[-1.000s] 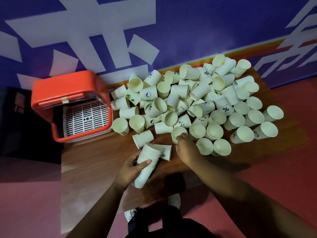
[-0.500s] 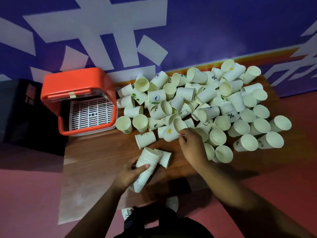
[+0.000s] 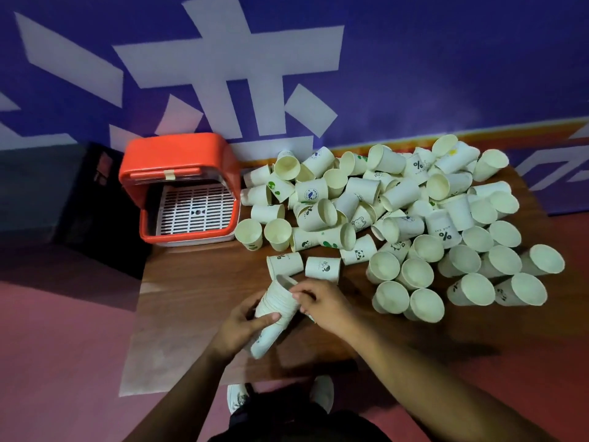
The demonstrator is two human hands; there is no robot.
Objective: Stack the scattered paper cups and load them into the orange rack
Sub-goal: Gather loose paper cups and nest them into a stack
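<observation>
A stack of nested white paper cups (image 3: 276,309) lies tilted over the near part of the wooden table (image 3: 191,301). My left hand (image 3: 243,325) grips its lower half. My right hand (image 3: 322,303) holds the stack's open top end, fingers pinched on the rim of the top cup. A big pile of loose paper cups (image 3: 398,218) covers the table's right and far side, some upright, some on their sides. The orange rack (image 3: 178,189) stands at the table's far left, open toward me, with a white slotted tray (image 3: 194,210) inside and no cups in it.
Two single cups (image 3: 285,264) (image 3: 322,268) lie just beyond the stack. A dark box (image 3: 92,199) sits left of the rack. A blue wall with white shapes rises behind the table. My shoes (image 3: 237,398) show below the near edge, on a red floor.
My right hand took a cup from the pile's edge and brought it left onto the stack's top. The left hand kept holding the stack, which tilted more upright.
</observation>
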